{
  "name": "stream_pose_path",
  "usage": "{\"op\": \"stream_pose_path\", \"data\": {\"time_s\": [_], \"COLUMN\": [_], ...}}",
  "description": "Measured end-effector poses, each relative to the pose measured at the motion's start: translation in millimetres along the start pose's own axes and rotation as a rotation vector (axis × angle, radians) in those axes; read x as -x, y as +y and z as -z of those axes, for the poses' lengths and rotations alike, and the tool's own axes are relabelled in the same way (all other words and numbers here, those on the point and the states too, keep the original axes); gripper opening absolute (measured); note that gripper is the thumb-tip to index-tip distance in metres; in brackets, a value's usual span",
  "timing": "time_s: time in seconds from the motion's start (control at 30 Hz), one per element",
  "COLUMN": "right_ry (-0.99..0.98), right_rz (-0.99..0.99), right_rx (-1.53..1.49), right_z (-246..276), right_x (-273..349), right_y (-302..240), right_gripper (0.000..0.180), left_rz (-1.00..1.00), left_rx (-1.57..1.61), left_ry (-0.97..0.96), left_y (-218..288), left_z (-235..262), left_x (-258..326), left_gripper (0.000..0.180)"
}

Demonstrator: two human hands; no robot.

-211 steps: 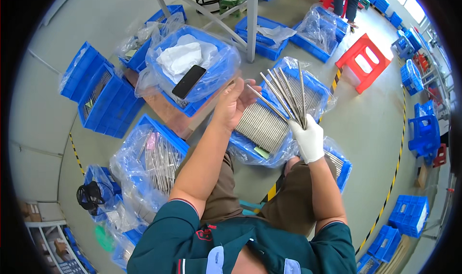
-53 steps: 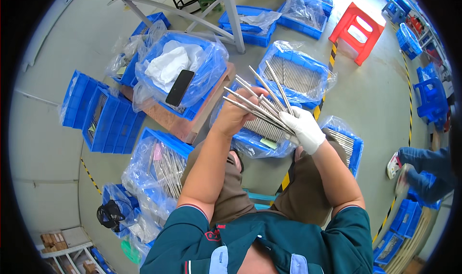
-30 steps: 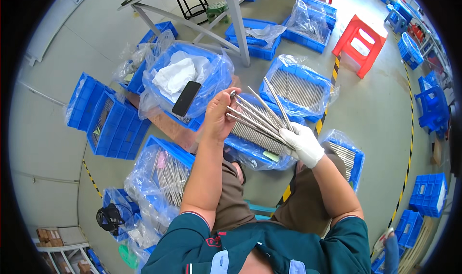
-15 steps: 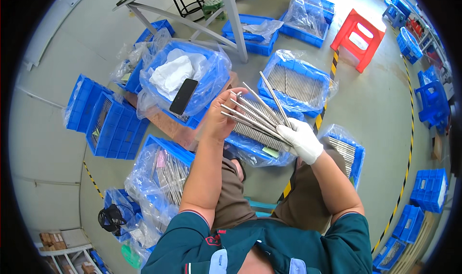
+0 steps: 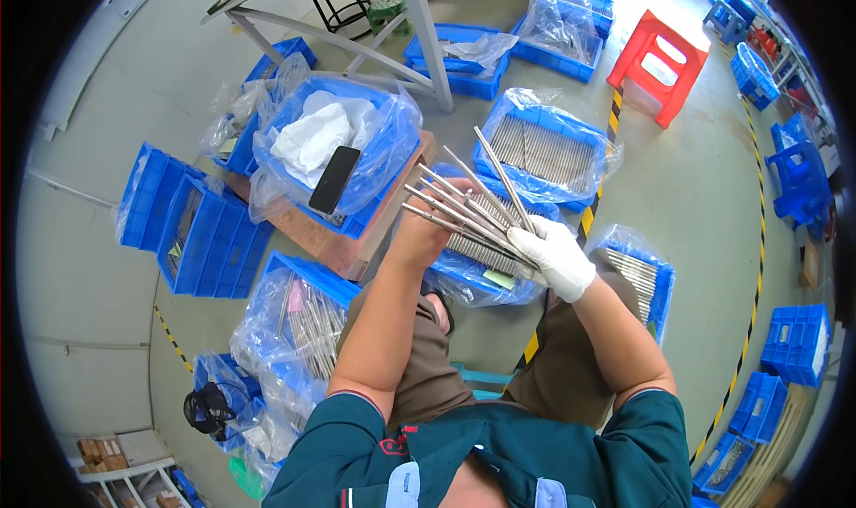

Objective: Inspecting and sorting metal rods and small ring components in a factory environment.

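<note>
My right hand (image 5: 555,256), in a white glove, is closed around one end of several thin metal rods (image 5: 464,212). The rods fan out up and to the left, one standing apart from the others. My bare left hand (image 5: 426,227) is behind and under their free ends, with its fingers stretched out and partly hidden by the rods. Beneath both hands, a blue crate (image 5: 473,287) lined with clear plastic holds rows of similar rods. Another lined blue crate (image 5: 544,147) of rods lies just beyond it.
At left, a crate with white cloth and a black phone (image 5: 336,180) rests on a wooden block (image 5: 339,251). Loose rods (image 5: 314,325) fill a crate by my left knee. A red stool (image 5: 662,66) stands far right, a table leg (image 5: 428,44) ahead.
My left hand has moved from the rods' tips to behind them, its fingers reaching further right. My right hand still grips the rods and has barely shifted.
</note>
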State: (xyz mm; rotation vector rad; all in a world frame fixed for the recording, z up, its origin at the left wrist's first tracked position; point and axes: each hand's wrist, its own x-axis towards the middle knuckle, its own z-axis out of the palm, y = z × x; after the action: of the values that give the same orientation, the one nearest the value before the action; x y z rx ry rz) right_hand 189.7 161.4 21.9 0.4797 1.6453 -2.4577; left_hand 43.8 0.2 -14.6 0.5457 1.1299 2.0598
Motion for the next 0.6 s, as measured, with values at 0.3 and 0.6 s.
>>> {"op": "stream_pose_path", "data": {"time_s": [0.3, 0.6], "right_ry": [0.151, 0.449], "right_rz": [0.166, 0.542], "right_rx": [0.337, 1.334], "right_z": [10.5, 4.7], "right_x": [-7.7, -12.4], "right_y": [22.9, 19.8], "right_gripper": [0.027, 0.027], "left_rz": [-0.327, -0.12], "left_rx": [0.097, -0.151], "left_ry": [0.261, 0.353], "left_y": [44.7, 37.9], "left_z": [15.6, 2.0], "left_x": [-4.5, 2.8], "left_gripper": [0.035, 0.028]}}
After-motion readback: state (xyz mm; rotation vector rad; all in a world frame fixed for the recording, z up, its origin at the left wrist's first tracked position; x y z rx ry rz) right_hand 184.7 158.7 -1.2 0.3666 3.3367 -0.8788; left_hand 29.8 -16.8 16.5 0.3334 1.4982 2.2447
